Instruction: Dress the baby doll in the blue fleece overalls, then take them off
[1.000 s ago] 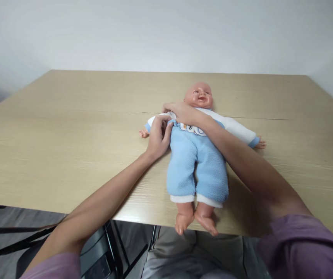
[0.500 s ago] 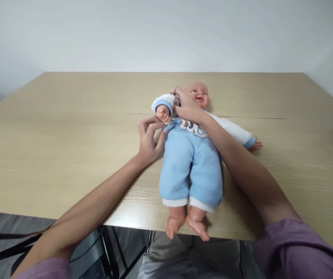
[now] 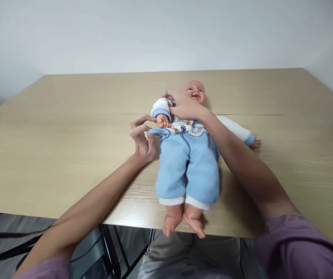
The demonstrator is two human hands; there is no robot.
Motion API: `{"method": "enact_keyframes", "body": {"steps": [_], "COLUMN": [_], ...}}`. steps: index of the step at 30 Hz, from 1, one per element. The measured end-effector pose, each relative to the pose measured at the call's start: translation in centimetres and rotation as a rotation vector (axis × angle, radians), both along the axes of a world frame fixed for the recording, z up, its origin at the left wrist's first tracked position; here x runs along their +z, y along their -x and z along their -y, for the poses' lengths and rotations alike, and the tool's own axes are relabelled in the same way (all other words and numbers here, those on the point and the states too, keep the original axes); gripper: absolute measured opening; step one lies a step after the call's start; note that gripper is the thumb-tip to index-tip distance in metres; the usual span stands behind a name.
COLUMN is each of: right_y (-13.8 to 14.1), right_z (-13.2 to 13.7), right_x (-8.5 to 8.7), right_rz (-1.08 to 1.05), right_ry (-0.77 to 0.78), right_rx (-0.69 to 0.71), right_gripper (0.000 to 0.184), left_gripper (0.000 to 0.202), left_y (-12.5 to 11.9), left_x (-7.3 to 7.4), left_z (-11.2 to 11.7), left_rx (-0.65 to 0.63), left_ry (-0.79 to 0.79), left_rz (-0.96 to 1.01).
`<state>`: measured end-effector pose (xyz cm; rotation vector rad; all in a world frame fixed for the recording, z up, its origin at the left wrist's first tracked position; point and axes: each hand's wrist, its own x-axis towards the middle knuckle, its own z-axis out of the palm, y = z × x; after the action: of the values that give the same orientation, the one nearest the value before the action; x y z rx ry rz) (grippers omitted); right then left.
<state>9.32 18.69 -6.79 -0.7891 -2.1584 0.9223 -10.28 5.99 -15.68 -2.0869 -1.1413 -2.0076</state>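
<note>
A baby doll (image 3: pixel 188 166) in a light blue fleece romper with white sleeves lies on its back on the wooden table (image 3: pixel 53 139), feet over the near edge. My right hand (image 3: pixel 182 105) is closed on the doll's white sleeve near the shoulder, holding that arm bent up across the chest. My left hand (image 3: pixel 141 137) pinches the blue edge of the romper (image 3: pixel 159 132) at the doll's side, pulling it outward. The doll's other arm lies stretched out to the right.
A pale wall rises behind the table's far edge. Below the near edge I see my grey trousers (image 3: pixel 181 259) and black chair or table legs (image 3: pixel 108 248) on a grey floor.
The doll's arm was lifted from flat on the table and bent across its chest by my right hand. My left hand shifted from the sleeve to pinching the romper's edge.
</note>
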Motion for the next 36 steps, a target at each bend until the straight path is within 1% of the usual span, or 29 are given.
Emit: {"method": "enact_keyframes", "body": {"steps": [5,11,12,14,17,21,24,27,29,31,33,36], "right_y": [0.3,0.4,0.4,0.6,0.7,0.7,0.1,-0.9,-1.7,-2.3,-2.7,-3.0], "right_z": [-0.1,-0.3,-0.3,-0.3,-0.1,0.4,1.4,3.4,5.0,6.3,7.1,7.0], "right_x": [-0.7,-1.6,-1.7,-2.0,-1.9,-1.1,0.0,1.7,2.9,3.8,4.3,3.8], "right_rz": [0.009,0.054,0.069,0.1,0.137,0.121,0.107,0.174,0.257,0.337,0.378,0.338], "right_ry": [-0.037,-0.086,-0.096,-0.116,-0.135,-0.147,-0.156,-0.152,-0.1,-0.06,-0.057,-0.028], "right_rx": [-0.018,0.001,0.003,-0.008,-0.034,0.016,0.019,-0.022,-0.003,0.032,0.051,0.075], "right_gripper": [0.039,0.039,0.039,0.04,0.04,0.038,0.04,0.036,0.031,0.033,0.039,0.037], "left_gripper": [0.041,0.045,0.044,0.04,0.034,0.035,0.045,0.059,0.062,0.061,0.06,0.059], "left_y": [-0.1,0.1,0.1,0.0,-0.5,-1.2,-1.3,-1.0,-0.8,-0.8,-1.0,-1.4], "left_x": [0.7,0.6,0.6,0.8,1.7,3.1,3.6,3.2,2.6,2.1,1.7,1.6], "left_z": [0.3,0.4,0.4,0.5,1.0,1.7,1.7,1.2,0.9,0.7,0.8,0.9], "left_rx": [-0.006,0.03,0.017,-0.048,-0.151,-0.152,-0.153,-0.128,-0.126,-0.169,-0.235,-0.302], "left_ry": [0.033,0.028,0.027,0.034,0.083,0.231,0.365,0.434,0.488,0.559,0.621,0.643], "left_rz": [0.009,-0.017,-0.012,0.016,0.083,0.228,0.355,0.423,0.473,0.56,0.651,0.744]}}
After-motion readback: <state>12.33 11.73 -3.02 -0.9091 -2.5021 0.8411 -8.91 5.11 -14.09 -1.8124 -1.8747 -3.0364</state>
